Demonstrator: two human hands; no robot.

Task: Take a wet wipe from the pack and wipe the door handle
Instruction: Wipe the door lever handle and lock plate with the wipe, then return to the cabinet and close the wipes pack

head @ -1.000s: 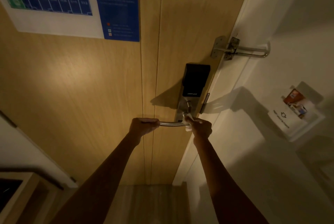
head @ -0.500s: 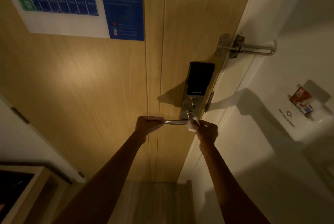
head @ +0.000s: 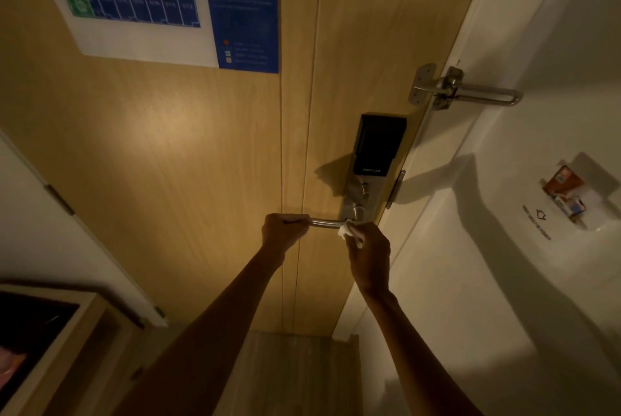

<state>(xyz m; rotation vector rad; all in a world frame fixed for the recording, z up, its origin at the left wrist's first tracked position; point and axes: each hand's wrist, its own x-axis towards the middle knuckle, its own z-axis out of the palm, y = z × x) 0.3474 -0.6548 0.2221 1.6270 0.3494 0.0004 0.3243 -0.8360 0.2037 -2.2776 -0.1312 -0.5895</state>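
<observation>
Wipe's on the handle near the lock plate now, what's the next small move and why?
Probably slide the right hand with the white wet wipe leftward along the silver metal lever handle: the bare middle stretch looks unwiped, and the left hand grips the free end to steady it.

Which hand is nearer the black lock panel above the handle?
Right. The right hand holds the wipe just below the lock panel; the left hand grips the handle's far end.
</observation>
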